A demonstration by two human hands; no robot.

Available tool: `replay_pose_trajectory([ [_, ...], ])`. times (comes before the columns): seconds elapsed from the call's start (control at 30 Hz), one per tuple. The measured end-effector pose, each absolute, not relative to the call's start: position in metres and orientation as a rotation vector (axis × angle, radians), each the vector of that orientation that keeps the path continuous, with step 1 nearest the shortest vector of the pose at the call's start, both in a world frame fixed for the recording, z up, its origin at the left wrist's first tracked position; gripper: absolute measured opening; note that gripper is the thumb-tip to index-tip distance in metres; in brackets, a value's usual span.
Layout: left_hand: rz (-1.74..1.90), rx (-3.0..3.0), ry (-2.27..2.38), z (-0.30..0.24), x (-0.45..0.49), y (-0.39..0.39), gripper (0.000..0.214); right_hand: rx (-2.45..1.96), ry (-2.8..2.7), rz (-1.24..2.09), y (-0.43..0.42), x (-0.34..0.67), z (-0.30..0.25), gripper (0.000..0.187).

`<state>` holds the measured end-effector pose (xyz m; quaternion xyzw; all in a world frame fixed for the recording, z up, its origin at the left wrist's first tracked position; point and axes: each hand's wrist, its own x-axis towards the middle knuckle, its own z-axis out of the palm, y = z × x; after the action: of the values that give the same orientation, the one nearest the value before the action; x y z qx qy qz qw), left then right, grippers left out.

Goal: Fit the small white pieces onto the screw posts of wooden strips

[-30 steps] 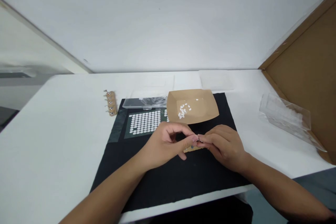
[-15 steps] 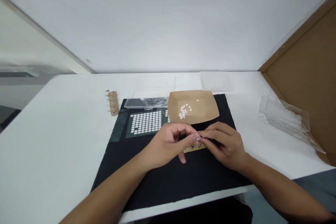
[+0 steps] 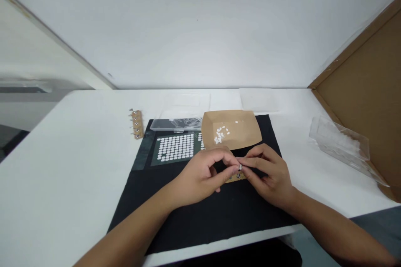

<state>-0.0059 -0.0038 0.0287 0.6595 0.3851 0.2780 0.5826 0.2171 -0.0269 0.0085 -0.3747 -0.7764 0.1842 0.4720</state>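
My left hand (image 3: pixel 209 171) and my right hand (image 3: pixel 268 173) meet over the black mat (image 3: pixel 194 221), fingertips pinched together. Between them is a small shiny metal piece (image 3: pixel 240 167), too small to make out fully; thumb and forefinger of each hand close on it. Just below the fingers a tan strip (image 3: pixel 233 177) with small metal parts on it shows, partly covered by my hands. Behind my hands stands a brown paper tray (image 3: pixel 244 133) with several white oval pieces (image 3: pixel 220 134) in it.
A dark green sheet with rows of white oval stickers (image 3: pixel 175 147) lies left of the tray. Behind it is a clear plastic case (image 3: pixel 175 124) with thin clear pieces. Farther left sits a tan strip with metal clips (image 3: pixel 136 124). At right are clear plastic boxes (image 3: pixel 341 137) and a cardboard panel (image 3: pixel 366 83).
The camera view has shifted slightly. My fingertips have drawn closer together around the small metal piece, and its visible part has turned. The tray and sheet look the same.
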Motion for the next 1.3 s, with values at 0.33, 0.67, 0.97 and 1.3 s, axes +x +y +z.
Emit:
replay_pose_trajectory([
  [0.33, 0.956, 2.113, 0.86, 0.029, -0.006, -0.004, 0.012, -0.945, -1.806, 0.557, -0.03, 0.217, 0.008, 0.023],
  [0.67, 1.348, 2.433, 1.34, 0.004, -0.018, 0.018, 0.012, -1.007, -1.895, 0.654, -0.028, 0.216, -0.002, 0.012],
  [0.97, 1.284, 2.552, 1.32, 0.005, -0.026, 0.022, 0.024, -1.035, -2.025, 0.666, -0.031, 0.214, -0.013, 0.004],
  [1.3, 0.926, 2.683, 0.763, 0.026, -0.037, 0.023, 0.008, -1.117, -2.129, 0.569, -0.035, 0.208, -0.025, 0.008],
])
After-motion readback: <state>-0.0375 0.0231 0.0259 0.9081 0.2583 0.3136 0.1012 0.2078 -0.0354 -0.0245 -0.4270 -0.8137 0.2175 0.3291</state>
